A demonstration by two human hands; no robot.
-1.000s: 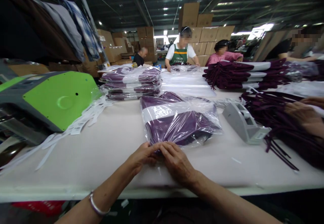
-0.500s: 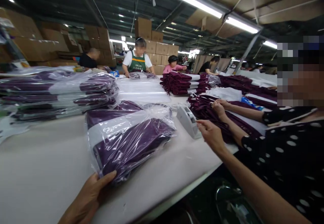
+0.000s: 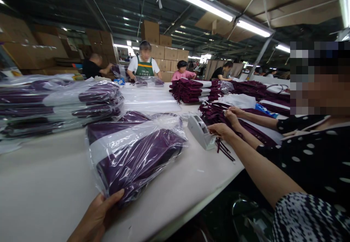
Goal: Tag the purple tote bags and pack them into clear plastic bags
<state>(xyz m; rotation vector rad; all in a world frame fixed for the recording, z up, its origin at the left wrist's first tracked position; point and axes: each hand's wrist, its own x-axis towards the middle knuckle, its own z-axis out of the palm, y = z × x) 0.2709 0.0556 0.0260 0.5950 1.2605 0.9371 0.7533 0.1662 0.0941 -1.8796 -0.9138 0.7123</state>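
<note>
A clear plastic bag (image 3: 136, 151) with folded purple garments and a pale band inside lies on the table in front of me. My left hand (image 3: 102, 207) pinches its near corner, thumb on top and the other fingers underneath. To the right of the bag stands a grey tape dispenser (image 3: 199, 131). My right hand (image 3: 222, 131) is at the front end of the dispenser, its fingers closed together; what is between the fingertips is hidden. Dark purple cords (image 3: 225, 151) hang onto the table just below that hand.
Bagged purple garments (image 3: 62, 100) are stacked at the left. Clear plastic sheets (image 3: 150, 100) lie at the table's middle. A co-worker in a dotted top (image 3: 306, 151) handles purple garments (image 3: 259, 125) close on my right. Other people work across the table, near tied purple bundles (image 3: 191, 90).
My right hand has moved in against the tape dispenser's front end, its fingers closing. The cords below it have come into view. My left hand keeps the bag's corner; the view has shifted slightly.
</note>
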